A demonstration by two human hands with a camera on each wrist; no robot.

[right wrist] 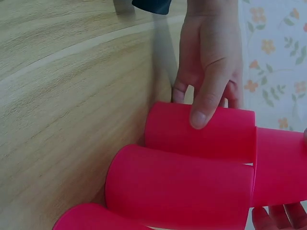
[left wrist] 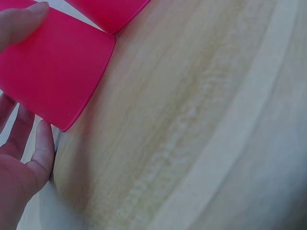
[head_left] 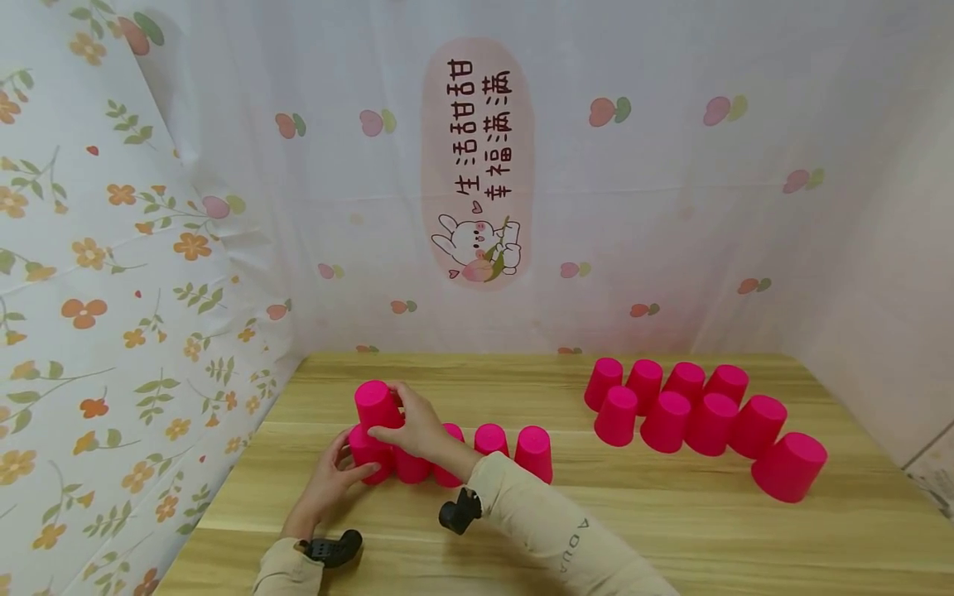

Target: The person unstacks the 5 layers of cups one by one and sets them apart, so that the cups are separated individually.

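Observation:
Upside-down bright pink plastic cups stand in a row on the left of the table. My left hand (head_left: 326, 487) holds the leftmost cup (head_left: 368, 455) of that row, thumb on the near side and fingers around the far side. Above it, my right hand (head_left: 421, 426) grips another upside-down cup (head_left: 376, 404) between thumb and fingers. In the right wrist view this upper cup (right wrist: 280, 165) meets the tops of the leftmost cup (right wrist: 201, 134) and its neighbour (right wrist: 180, 187), bridging both. The right forearm partly hides the middle of the row.
To the right in the same row stand more pink cups (head_left: 533, 454). Several further upside-down cups (head_left: 666, 422) form two rows at the table's back right, with one cup (head_left: 790, 467) nearest the front. Printed curtains (head_left: 358, 207) hang behind and beside the wooden table (head_left: 656, 530).

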